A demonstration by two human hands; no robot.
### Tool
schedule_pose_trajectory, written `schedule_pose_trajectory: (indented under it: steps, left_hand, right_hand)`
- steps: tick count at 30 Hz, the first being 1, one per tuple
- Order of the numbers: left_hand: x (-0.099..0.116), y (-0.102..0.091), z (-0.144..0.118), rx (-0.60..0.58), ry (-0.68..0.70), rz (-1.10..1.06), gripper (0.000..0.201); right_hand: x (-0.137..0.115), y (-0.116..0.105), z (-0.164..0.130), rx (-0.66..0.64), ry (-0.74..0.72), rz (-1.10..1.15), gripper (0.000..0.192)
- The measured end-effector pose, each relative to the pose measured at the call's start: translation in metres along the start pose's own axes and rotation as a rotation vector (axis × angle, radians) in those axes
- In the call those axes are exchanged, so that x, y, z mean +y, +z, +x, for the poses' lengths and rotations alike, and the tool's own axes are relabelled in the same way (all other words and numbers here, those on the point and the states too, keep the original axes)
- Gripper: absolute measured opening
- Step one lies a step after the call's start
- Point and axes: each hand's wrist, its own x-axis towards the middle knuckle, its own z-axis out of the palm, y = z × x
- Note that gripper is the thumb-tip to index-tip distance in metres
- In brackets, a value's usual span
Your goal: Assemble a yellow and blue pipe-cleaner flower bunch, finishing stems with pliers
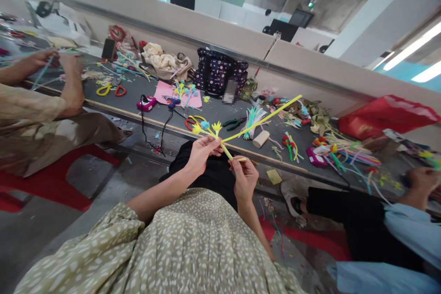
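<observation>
Holding a yellow stem [227, 150] between both hands, the person sits before a long grey bench [220, 112] strewn with craft bits. The left hand [203, 150] is closed on the stem just below a small cluster of flowers [206, 127], yellow and pale blue, which stands up from the fingers. The right hand [245, 175] pinches the stem's lower end, fingers together on it, thumb on top. From between the hands a long yellow strand [263, 119] runs up and to the right, its tip over the bench. The hands hover above the person's lap, just short of the bench edge.

On the bench behind the flowers lie pliers [234, 123] with dark green handles, red-and-yellow scissors [193, 121], a bundle of pale strands [254, 117] and a short roll [261, 138]. Further back are a pink sheet [163, 92] and a dark dotted bag [220, 73]. A pink device [146, 103] with a black cord sits near the front edge. To the right is a red bag [386, 115]. At the left a co-worker's hands [51, 62] work on a thin strand; at the far right another person's hand [422, 178] rests by more coloured strands [347, 154].
</observation>
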Motion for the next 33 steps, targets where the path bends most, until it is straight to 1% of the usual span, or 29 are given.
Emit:
schedule_pose_trajectory:
  steps: [4, 8, 12, 16, 19, 23, 26, 29, 33]
  left_hand:
    - [0.0, 0.0001, -0.0001, 0.005, 0.004, 0.014, 0.025]
    - [0.0002, -0.0005, -0.0002, 0.006, 0.008, 0.024, 0.026]
    - [0.0015, -0.0006, -0.0017, -0.056, 0.011, 0.035, 0.025]
    - [0.0028, -0.0001, -0.0043, -0.141, 0.024, 0.135, 0.026]
    - [0.0019, 0.0003, -0.0056, -0.178, 0.01, 0.19, 0.033]
    - [-0.0004, 0.0018, -0.0065, -0.234, -0.022, 0.199, 0.046]
    - [-0.0013, 0.0032, -0.0067, -0.241, -0.038, 0.196, 0.05]
    - [-0.0017, 0.0031, -0.0065, -0.237, -0.035, 0.191, 0.051]
    - [-0.0028, 0.0011, -0.0061, -0.256, -0.033, 0.184, 0.05]
  right_hand:
    - [0.0028, 0.0007, -0.0015, 0.016, 0.026, -0.019, 0.016]
    - [0.0036, 0.0001, -0.0031, 0.006, 0.009, -0.055, 0.016]
    - [0.0041, -0.0009, -0.0038, -0.01, -0.027, -0.084, 0.013]
    - [0.0052, -0.0017, -0.004, -0.007, -0.071, -0.154, 0.012]
    - [0.006, -0.0021, -0.004, -0.022, -0.111, -0.228, 0.011]
    - [0.0074, -0.0031, -0.0039, -0.032, -0.132, -0.268, 0.011]
    - [0.0071, -0.004, -0.0041, -0.034, -0.144, -0.282, 0.01]
    - [0.0044, -0.0045, -0.0046, -0.047, -0.111, -0.236, 0.01]
    - [0.0017, -0.0045, -0.0035, -0.069, 0.013, -0.054, 0.014]
